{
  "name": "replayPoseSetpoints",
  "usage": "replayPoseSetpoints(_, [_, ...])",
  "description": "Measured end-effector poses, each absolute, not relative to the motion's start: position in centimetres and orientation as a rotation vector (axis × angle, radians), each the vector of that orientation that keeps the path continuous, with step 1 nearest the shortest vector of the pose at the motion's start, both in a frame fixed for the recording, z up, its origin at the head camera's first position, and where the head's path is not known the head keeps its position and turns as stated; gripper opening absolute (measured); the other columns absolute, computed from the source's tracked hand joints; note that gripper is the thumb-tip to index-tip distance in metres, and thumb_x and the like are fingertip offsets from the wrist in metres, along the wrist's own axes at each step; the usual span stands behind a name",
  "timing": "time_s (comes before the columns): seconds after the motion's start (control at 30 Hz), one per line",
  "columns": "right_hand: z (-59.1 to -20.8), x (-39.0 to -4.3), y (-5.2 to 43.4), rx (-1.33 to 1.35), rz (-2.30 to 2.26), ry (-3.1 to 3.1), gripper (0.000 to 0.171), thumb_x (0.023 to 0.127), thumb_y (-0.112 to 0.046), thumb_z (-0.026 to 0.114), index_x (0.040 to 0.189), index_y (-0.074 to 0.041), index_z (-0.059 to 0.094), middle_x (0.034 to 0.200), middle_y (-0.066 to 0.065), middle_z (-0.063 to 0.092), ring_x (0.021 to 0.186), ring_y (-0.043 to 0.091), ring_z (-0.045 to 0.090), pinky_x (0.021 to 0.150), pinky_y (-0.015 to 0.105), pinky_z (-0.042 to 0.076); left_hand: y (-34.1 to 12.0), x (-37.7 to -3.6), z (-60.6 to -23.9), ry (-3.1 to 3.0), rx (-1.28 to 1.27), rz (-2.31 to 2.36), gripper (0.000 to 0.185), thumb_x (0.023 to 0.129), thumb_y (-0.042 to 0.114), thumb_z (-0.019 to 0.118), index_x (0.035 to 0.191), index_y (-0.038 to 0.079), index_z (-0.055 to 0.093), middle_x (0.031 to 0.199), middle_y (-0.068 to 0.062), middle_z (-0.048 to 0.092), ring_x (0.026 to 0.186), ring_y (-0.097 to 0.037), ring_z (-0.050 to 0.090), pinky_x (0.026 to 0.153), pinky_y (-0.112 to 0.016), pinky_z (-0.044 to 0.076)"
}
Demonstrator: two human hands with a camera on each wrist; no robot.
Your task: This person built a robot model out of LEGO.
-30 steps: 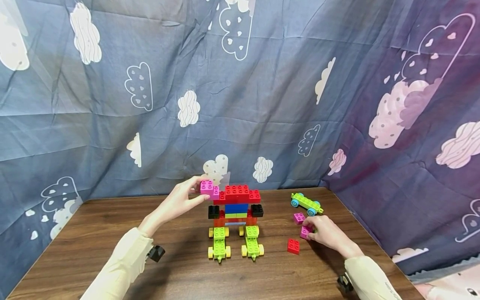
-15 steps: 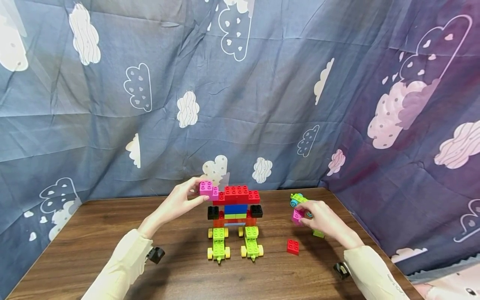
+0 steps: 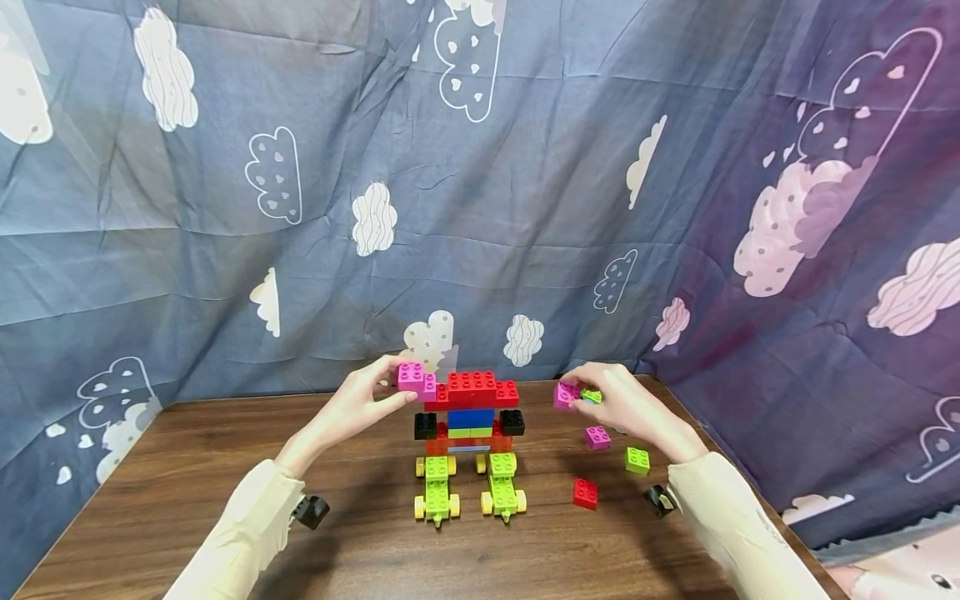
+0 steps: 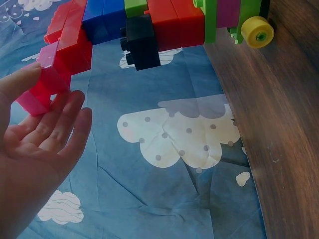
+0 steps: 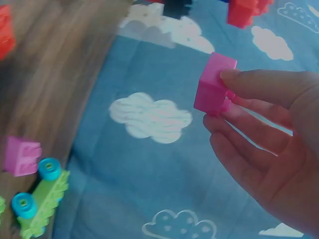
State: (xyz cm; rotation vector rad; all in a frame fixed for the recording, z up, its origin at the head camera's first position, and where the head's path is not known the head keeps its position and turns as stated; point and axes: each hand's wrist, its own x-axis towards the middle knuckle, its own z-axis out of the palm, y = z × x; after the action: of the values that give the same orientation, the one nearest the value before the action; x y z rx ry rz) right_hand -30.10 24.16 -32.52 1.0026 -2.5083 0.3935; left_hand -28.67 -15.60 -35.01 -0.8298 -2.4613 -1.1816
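A toy figure of building blocks stands mid-table, with a red top, a blue block in its body, black blocks at both sides and yellow-wheeled green bases. At its upper left end my left hand grips a pair of stepped pink blocks, thumb on one face and fingers below in the left wrist view. Off to the figure's right, my right hand pinches a single pink block between thumb and fingers, raised above the table.
On the right of the table lie another pink block, a green block and a red block. A green car base with blue wheels sits behind my right hand. Patterned cloth hangs behind the table.
My right hand has picked a pink block off the table at the right and carried it up and leftward toward the figure. My left hand keeps its grip and has hardly moved.
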Motion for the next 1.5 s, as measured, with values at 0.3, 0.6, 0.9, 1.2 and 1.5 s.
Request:
replayPoseSetpoints(0.3, [-30.4,-30.2,22.2,1.065,0.443,-2.494,0.027,0.080,-0.006,0.079,0.106,-0.004,0.073,0.098,0.006,0.075,0.085,0.016,0.068,0.077,0.035,0.058,-15.5,-28.5,-34.9,-2.474,-0.823,-1.182,0.044,0.088,0.015,0.075,0.127,0.006,0.057,0.115,-0.012,0.069,0.098,-0.023,0.067,0.091,-0.044,0.058])
replayPoseSetpoints(0.6, [-29.1,-30.1,20.7,1.141,0.478,-2.517,0.029,0.082,-0.008,0.079,0.110,-0.006,0.072,0.097,0.003,0.074,0.086,0.013,0.065,0.079,0.037,0.059,-15.6,-28.5,-34.8,-2.477,-0.820,-1.186,0.045,0.088,0.016,0.075,0.127,0.005,0.057,0.115,-0.013,0.068,0.098,-0.024,0.067,0.091,-0.043,0.058])
replayPoseSetpoints(0.9, [-28.5,-30.0,19.7,1.200,0.492,-2.524,0.031,0.082,-0.009,0.078,0.113,-0.005,0.072,0.097,0.004,0.074,0.086,0.014,0.064,0.079,0.039,0.058,-15.6,-28.6,-34.8,-2.470,-0.830,-1.201,0.042,0.087,0.011,0.075,0.124,0.005,0.057,0.114,-0.013,0.069,0.098,-0.024,0.068,0.090,-0.041,0.059])
replayPoseSetpoints(1.2, [-28.7,-30.5,18.9,1.236,0.460,-2.528,0.030,0.084,-0.010,0.076,0.114,-0.007,0.073,0.104,0.004,0.075,0.090,0.014,0.068,0.082,0.038,0.058,-15.6,-28.5,-34.9,-2.472,-0.826,-1.202,0.042,0.087,0.013,0.075,0.125,0.004,0.058,0.114,-0.013,0.069,0.098,-0.024,0.068,0.090,-0.041,0.058])
replayPoseSetpoints(1.5, [-28.7,-30.8,18.6,1.265,0.450,-2.541,0.030,0.085,-0.011,0.076,0.115,-0.007,0.073,0.111,0.007,0.075,0.102,0.019,0.071,0.090,0.039,0.058,-15.6,-28.6,-34.9,-2.476,-0.826,-1.204,0.042,0.088,0.014,0.074,0.125,0.005,0.057,0.115,-0.013,0.069,0.098,-0.025,0.067,0.090,-0.042,0.058])
